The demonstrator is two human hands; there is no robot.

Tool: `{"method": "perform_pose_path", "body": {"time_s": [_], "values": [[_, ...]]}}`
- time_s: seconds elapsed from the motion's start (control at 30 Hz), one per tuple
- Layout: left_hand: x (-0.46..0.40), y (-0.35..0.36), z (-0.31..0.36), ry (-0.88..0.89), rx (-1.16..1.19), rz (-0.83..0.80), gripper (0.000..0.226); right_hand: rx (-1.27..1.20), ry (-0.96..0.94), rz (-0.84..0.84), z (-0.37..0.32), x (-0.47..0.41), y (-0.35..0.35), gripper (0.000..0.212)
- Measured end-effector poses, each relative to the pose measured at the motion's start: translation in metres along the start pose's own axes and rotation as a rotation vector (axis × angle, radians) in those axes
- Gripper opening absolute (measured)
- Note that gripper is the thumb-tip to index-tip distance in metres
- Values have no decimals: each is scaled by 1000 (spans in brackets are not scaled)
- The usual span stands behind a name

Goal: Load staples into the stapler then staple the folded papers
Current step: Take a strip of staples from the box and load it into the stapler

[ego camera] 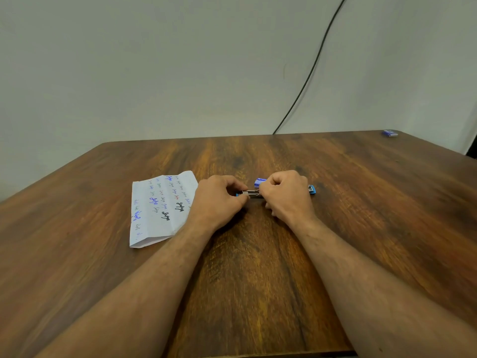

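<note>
Wood-grain bench (258, 267): dark brown, it carries everything; a pale wall stands behind it.
Folded papers (160, 208): white sheets with blue, black and red handwriting, lying flat on the bench just left of the left hand, their right edge partly under that wrist.
Left hand (219, 197): knuckles up, fingers curled, thumb and fingertips pinching the left end of the stapler.
Stapler (254, 194): blue with a bare metal channel, lying crosswise on the bench between both hands; its right blue end shows past the right hand.
Staple box (259, 182): small, blue, just behind the stapler.
Right hand (285, 196): fingers curled, gripping the stapler's middle.
Black cable (313, 65): runs down the wall.
Second blue box (389, 133): far right corner of the bench.
</note>
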State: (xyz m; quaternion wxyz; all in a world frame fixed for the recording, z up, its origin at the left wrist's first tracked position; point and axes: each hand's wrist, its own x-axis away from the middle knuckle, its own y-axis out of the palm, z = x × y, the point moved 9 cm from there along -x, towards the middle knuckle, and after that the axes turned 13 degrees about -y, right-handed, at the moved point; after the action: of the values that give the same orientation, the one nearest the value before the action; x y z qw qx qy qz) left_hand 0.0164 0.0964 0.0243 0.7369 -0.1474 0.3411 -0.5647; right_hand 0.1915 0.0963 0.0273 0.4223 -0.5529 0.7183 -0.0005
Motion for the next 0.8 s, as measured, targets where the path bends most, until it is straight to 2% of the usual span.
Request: {"method": "perform_pose_path", "body": {"time_s": [0.1,0.23,0.57,0.8], "values": [[-1,-1,-1,1,20,-5,9,-41,26,-23,-1,0,2,24],[-1,-2,0,13,42,-10,12,-77,62,-41,1,0,2,36],[2,-4,2,15,75,-23,13,-119,102,-43,6,2,2,46],[1,-3,1,8,74,-21,14,-128,92,-45,8,2,3,38]]}}
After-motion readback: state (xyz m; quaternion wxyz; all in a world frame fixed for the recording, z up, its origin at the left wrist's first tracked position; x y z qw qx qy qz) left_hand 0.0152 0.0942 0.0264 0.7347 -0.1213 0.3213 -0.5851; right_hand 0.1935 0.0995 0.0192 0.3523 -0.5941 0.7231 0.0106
